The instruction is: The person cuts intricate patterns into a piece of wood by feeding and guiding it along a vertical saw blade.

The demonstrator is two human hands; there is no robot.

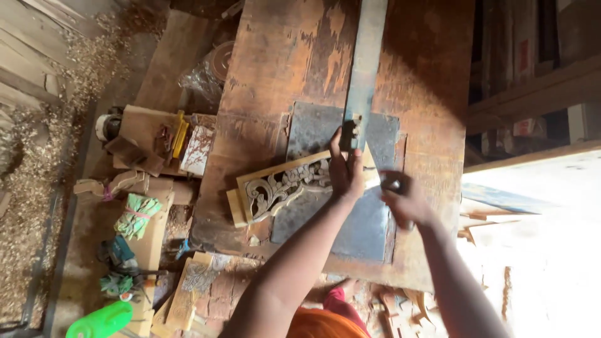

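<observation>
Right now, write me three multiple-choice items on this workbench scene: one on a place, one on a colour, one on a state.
1. Where does the carved wooden panel lie?
A. on the metal plate of the workbench
B. on the sawdust floor
C. on a shelf

2. What colour is the plastic bottle at lower left?
A. red
B. bright green
C. white

3. What is the left hand doing?
A. hanging free
B. holding a cup
C. pressing on the panel's end

Answers: 1 A, the panel rests across the grey plate. 2 B, it is plainly green. 3 C, its fingers lie on the panel, while the right hand grips a dark object.
</observation>
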